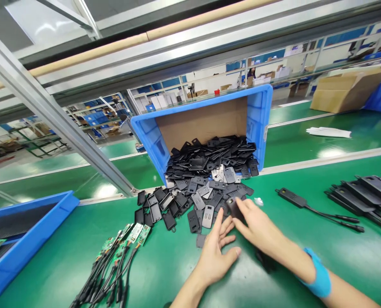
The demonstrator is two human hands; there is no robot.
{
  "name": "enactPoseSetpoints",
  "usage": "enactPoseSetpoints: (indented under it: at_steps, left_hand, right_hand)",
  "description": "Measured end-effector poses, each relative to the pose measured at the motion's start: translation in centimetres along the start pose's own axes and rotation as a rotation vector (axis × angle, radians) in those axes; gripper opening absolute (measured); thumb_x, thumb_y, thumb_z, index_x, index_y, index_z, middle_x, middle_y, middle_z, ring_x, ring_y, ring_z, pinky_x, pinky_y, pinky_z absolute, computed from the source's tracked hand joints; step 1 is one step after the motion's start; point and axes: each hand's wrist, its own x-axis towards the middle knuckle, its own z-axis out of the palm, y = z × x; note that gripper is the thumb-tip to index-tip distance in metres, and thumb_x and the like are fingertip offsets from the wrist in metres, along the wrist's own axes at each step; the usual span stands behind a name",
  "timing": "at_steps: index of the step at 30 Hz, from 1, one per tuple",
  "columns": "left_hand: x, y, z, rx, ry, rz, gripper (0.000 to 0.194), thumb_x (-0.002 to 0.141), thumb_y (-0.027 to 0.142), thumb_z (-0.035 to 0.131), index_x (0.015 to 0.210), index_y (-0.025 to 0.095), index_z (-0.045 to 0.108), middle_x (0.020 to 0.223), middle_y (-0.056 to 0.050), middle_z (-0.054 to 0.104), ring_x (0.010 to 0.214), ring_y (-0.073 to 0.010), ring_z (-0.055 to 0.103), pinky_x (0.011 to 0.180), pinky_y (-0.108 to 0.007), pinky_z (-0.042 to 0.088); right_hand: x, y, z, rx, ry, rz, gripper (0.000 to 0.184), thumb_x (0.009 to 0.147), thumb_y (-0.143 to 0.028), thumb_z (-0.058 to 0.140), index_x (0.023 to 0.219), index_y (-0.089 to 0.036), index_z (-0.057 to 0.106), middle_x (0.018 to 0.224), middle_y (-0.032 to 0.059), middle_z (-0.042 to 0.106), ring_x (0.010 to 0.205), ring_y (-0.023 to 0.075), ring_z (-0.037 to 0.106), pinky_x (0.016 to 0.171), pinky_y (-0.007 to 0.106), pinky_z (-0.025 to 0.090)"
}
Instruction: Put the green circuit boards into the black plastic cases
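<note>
My right hand [260, 224], with a turquoise band at the wrist, grips a small black plastic case [233, 207] between thumb and fingers. A blurred dark cable [265, 260] hangs below that hand. My left hand [213, 256] is open beside it, fingers spread and holding nothing I can see. Just beyond my hands lie flat black covers [207, 216] with slots, spilling from a pile. Left of them are loose open black case shells [155, 210]. Green circuit boards [135, 233] with black cables lie in a bunch at the left.
A blue crate [263, 128] on its side holds many black covers. Finished-looking black cased units [354, 199] with cables lie at the right, and one single unit [291, 196] nearer. A white glove [328, 132] lies behind. A blue tray [33, 239] stands at left.
</note>
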Motion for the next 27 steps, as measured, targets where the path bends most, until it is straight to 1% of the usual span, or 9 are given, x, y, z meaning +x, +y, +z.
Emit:
enactPoseSetpoints:
  at_steps: [2,4,7,9,11,14,17,20,27]
  left_hand:
    - [0.0,0.1,-0.2,0.049,0.017,0.001,0.089,0.070,0.012,0.064,0.143,0.025,0.014,0.142,-0.015,0.037,0.126,-0.0252,0.040,0.097,-0.040,0.040]
    - [0.0,0.4,-0.3,0.077,0.051,-0.003,0.084,0.071,0.014,0.062,0.142,0.024,0.018,0.139,-0.016,0.040,0.124,-0.0255,0.043,0.094,-0.040,0.042]
    - [0.1,0.7,-0.4,0.094,0.076,-0.001,0.078,0.072,0.015,0.062,0.139,0.023,0.024,0.136,-0.016,0.043,0.120,-0.0256,0.046,0.091,-0.039,0.044]
    - [0.1,0.8,-0.5,0.103,0.076,-0.001,0.075,0.072,0.015,0.062,0.138,0.023,0.026,0.135,-0.016,0.044,0.119,-0.0257,0.047,0.090,-0.039,0.044]
    - [0.1,0.8,-0.5,0.116,0.070,-0.002,0.072,0.072,0.014,0.061,0.136,0.023,0.029,0.134,-0.016,0.044,0.118,-0.0255,0.047,0.089,-0.039,0.045]
    - [0.2,0.8,-0.5,0.136,0.059,0.000,0.068,0.072,0.013,0.060,0.133,0.022,0.032,0.133,-0.016,0.045,0.116,-0.0250,0.048,0.088,-0.038,0.046]
    - [0.2,0.8,-0.6,0.142,0.055,0.006,0.066,0.072,0.013,0.060,0.131,0.021,0.034,0.132,-0.017,0.045,0.115,-0.0247,0.049,0.087,-0.038,0.047]
    - [0.2,0.8,-0.6,0.150,0.057,0.009,0.064,0.072,0.014,0.060,0.131,0.021,0.035,0.131,-0.017,0.046,0.113,-0.0246,0.050,0.086,-0.037,0.047]
    - [0.4,0.5,-0.8,0.200,0.053,0.023,0.063,0.071,0.011,0.059,0.129,0.019,0.037,0.128,-0.016,0.049,0.107,-0.0217,0.054,0.081,-0.033,0.049]
  right_hand:
    - [0.3,2.3,-1.6,-0.240,-0.015,0.101,0.037,0.081,-0.019,0.049,0.116,-0.005,0.050,0.090,0.0132,0.053,0.082,0.0254,0.057,0.073,0.036,0.048]
    - [0.4,4.8,-3.0,-0.429,-0.063,0.206,0.030,0.078,-0.016,0.052,0.106,-0.005,0.054,0.086,0.0132,0.054,0.077,0.0261,0.059,0.069,0.035,0.047]
    - [0.0,7.7,-4.3,-0.591,-0.127,0.355,0.033,0.076,-0.011,0.053,0.108,-0.005,0.052,0.087,0.0148,0.054,0.067,0.0255,0.061,0.057,0.033,0.045]
    - [-0.2,8.6,-4.6,-0.640,-0.145,0.429,0.035,0.076,-0.009,0.051,0.111,-0.005,0.050,0.090,0.0167,0.054,0.067,0.0264,0.062,0.055,0.032,0.044]
    - [-0.3,9.0,-4.7,-0.660,-0.151,0.487,0.037,0.076,-0.011,0.054,0.112,-0.005,0.049,0.093,0.0196,0.054,0.078,0.0315,0.062,0.059,0.034,0.044]
    - [-0.1,9.4,-4.6,-0.645,-0.152,0.584,0.049,0.077,-0.031,0.061,0.114,-0.002,0.049,0.102,0.0251,0.053,0.096,0.0408,0.055,0.067,0.042,0.045]
    - [0.2,10.2,-4.3,-0.555,-0.219,0.702,0.052,0.083,-0.044,0.052,0.111,-0.001,0.050,0.102,0.0263,0.055,0.097,0.0419,0.056,0.071,0.045,0.045]
    - [0.4,11.2,-4.0,-0.508,-0.265,0.717,0.046,0.087,-0.039,0.048,0.109,0.001,0.051,0.099,0.0263,0.058,0.096,0.0406,0.058,0.073,0.043,0.044]
    - [0.5,12.2,-3.2,-0.537,-0.212,0.643,0.043,0.087,-0.033,0.048,0.108,0.004,0.049,0.104,0.0293,0.056,0.100,0.0384,0.056,0.073,0.040,0.044]
